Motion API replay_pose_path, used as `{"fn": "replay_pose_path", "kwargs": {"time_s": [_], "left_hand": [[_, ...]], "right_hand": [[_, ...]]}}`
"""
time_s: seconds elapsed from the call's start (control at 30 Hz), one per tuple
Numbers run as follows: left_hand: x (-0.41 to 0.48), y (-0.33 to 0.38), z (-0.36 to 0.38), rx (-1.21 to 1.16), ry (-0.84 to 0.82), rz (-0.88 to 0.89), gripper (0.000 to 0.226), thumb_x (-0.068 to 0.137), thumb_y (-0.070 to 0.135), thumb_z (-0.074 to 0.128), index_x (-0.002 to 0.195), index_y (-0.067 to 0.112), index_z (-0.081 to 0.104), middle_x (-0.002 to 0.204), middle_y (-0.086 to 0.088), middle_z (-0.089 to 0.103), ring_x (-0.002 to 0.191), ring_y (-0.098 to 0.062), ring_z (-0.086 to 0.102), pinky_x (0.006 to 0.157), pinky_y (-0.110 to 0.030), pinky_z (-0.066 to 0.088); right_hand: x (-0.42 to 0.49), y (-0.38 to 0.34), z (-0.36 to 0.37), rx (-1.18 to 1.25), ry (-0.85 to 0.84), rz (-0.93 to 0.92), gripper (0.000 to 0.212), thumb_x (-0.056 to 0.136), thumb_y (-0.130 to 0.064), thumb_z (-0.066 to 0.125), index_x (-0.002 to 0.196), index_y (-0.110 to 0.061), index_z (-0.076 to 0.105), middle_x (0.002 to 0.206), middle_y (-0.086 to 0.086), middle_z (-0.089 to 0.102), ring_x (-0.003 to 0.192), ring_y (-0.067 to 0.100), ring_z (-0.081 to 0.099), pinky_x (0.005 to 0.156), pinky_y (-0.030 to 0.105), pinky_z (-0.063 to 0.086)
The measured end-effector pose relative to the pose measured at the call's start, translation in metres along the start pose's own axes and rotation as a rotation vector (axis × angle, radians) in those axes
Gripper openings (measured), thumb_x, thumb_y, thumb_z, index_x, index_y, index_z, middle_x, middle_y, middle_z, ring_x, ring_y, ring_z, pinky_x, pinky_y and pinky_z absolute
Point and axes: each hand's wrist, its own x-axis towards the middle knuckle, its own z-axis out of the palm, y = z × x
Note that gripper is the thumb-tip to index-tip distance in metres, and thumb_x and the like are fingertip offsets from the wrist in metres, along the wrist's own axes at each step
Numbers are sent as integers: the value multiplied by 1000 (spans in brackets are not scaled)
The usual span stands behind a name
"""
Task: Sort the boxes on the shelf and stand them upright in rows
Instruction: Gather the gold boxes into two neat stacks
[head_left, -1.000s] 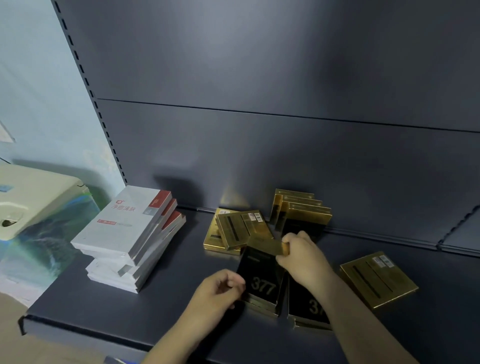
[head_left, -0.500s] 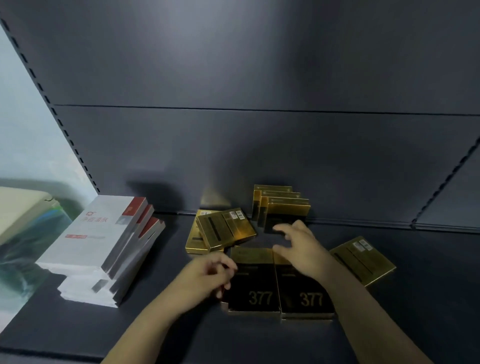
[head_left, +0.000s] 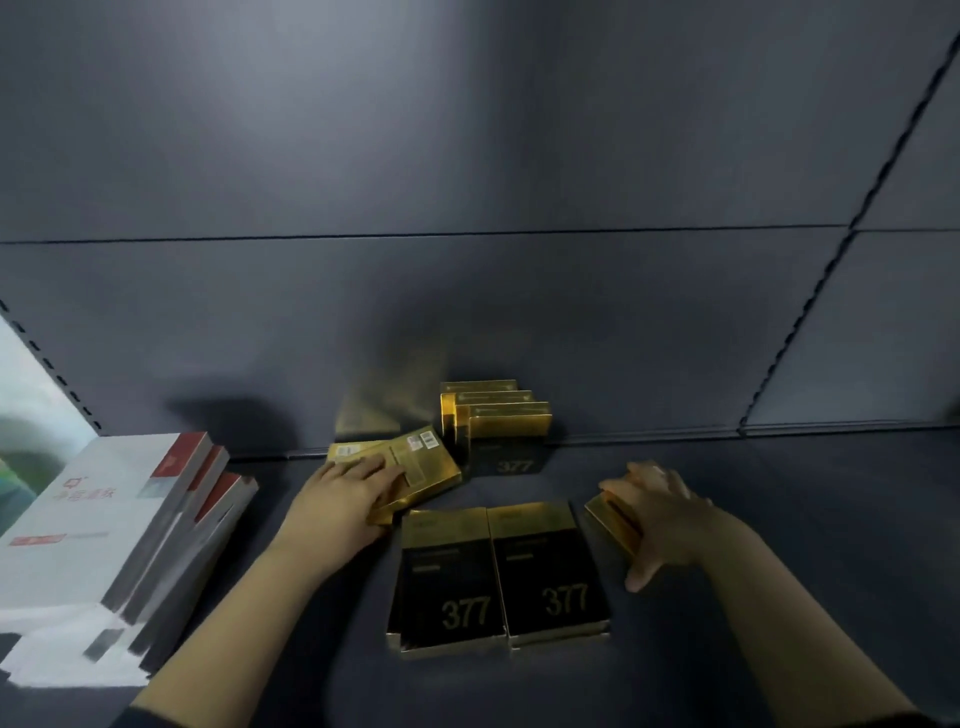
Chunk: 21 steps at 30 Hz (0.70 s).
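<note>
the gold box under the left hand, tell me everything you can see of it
The gold box is flat and rectangular, with a shiny metallic finish like foil-faced card. White barcode-style labels sit near its far corner and a dark stripe runs along its top face. It lies flat and skewed, stacked on another gold box, left of the upright gold row. The left hand rests on its near end, fingers spread over the face.

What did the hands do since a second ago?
The left hand moved off the 377 boxes and now rests on the gold box pile to the left. The right hand let go and moved right, taking hold of the lone gold box. The upright row and white boxes stayed put.
</note>
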Motion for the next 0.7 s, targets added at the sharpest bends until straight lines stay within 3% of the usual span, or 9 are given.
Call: {"fn": "replay_pose_path", "kwargs": {"time_s": [0.17,0.27,0.33,0.47,0.53,0.6,0.7], "left_hand": [[-8,-1,-7,8,-32,22,62,89,41,57,146,37,33,150,5,43,117,-19,59,92,-30,49],[-17,-3,-18,-159,98,-11,44,91,33,57,134,33,49,107,0,71,85,-17,69,72,-28,53],[-22,-4,-29,-435,218,-108,33,93,25,58,125,25,57,84,1,69,71,-14,68,66,-32,57],[-25,4,-41,-756,400,-228,15,93,21,56,108,24,58,85,4,66,77,-9,64,69,-27,53],[-25,10,-40,-868,419,-268,10,94,22,55,103,21,60,86,3,66,80,-11,65,67,-24,49],[-26,14,-37,-1028,410,-334,10,95,21,55,101,17,62,88,-2,69,83,-18,67,71,-29,52],[-32,25,-33,-1582,313,-435,12,96,16,52,99,11,63,95,-11,72,91,-26,70,81,-39,56]], "right_hand": [[-5,4,-2,-34,91,-48,81,61,-29,75,130,-32,34,144,-2,24,135,28,24,98,45,42],[-10,7,-4,101,191,-68,53,66,-17,66,114,-23,43,121,-1,44,115,25,47,84,36,46],[-17,6,-12,230,356,-54,41,72,-12,59,109,-25,47,111,2,55,102,27,55,78,37,47],[-36,-9,-38,452,673,-64,47,84,-13,61,127,-28,49,103,4,65,87,23,63,72,34,53],[-46,-23,-48,615,733,-129,47,84,-18,68,125,-32,50,99,-5,66,87,13,64,72,34,58],[-54,-35,-55,789,781,-192,44,82,-18,72,120,-33,55,95,-9,68,86,9,66,69,33,60],[-57,-47,-60,1104,754,-264,33,81,-14,74,109,-26,62,85,-2,75,74,10,72,61,29,59]]}}
